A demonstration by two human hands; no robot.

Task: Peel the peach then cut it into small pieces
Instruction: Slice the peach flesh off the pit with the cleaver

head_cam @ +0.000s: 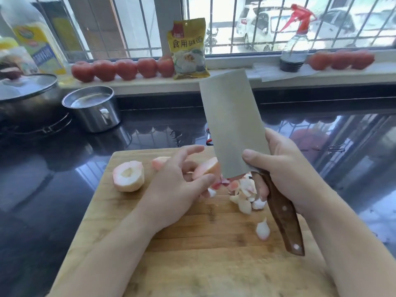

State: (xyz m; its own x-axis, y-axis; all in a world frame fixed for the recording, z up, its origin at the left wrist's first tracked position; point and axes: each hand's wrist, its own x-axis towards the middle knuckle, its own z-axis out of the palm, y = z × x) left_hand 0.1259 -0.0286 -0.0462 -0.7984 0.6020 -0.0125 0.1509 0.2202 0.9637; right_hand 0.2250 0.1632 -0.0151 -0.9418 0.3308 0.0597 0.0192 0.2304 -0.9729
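The peach wedge (pixel 206 168) being worked sits near the middle of the cutting board (pixel 192 243), pinched between the thumb and fingers of the left hand (pixel 175 181), with the index finger lifted clear. Its skin looks to be off, so the pale wet flesh will likely be slippery and soft; it bruises under a hard squeeze. I would hold it lightly by its sides, flat face down on the board, fingertips tucked back from the blade.

Just right of it, the right hand (pixel 285 168) grips the cleaver (pixel 231 125) where blade meets wooden handle, thumb pressed on the flat of the steel, the blade raised and pointing away. The broad blade looks heavy, so its own weight should go through this flesh.

Below the blade lies a heap of cut pieces (pixel 246 194), one stray piece (pixel 263 229) nearer. At the board's left lies a pitted peach half (pixel 128 176), hollow up, and a smaller piece (pixel 159 162) beside it, both uncut.

The board rests on a dark glossy counter (pixel 42 179).
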